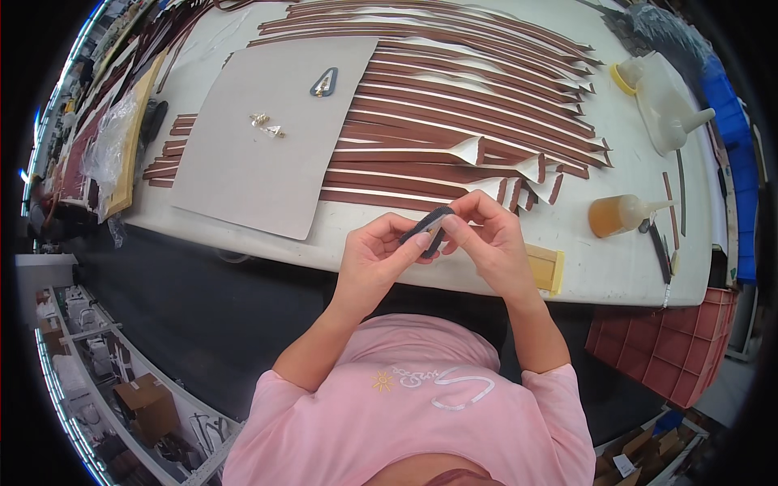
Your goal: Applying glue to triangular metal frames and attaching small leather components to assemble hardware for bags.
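Both my hands pinch a small dark looped piece (435,217) in front of my chest, at the table's near edge. A light metallic bit shows inside the loop, partly hidden by the fingers. My left hand (379,253) grips its left side between thumb and fingers. At its upper right, my right hand (488,235) is closed on it the same way. On a grey board (267,174) to the left lies a blue triangular tab (323,83) with gold-coloured hardware in it. A few small shiny metal fittings (267,125) rest lower on that board.
Long brown strips with white edges (478,105) cover the middle of the white table (648,267). To the right stand an amber-filled squeeze bottle (617,216), a white spouted bottle (668,101) and thin tools (658,247). A red crate (660,348) sits below the table's right end.
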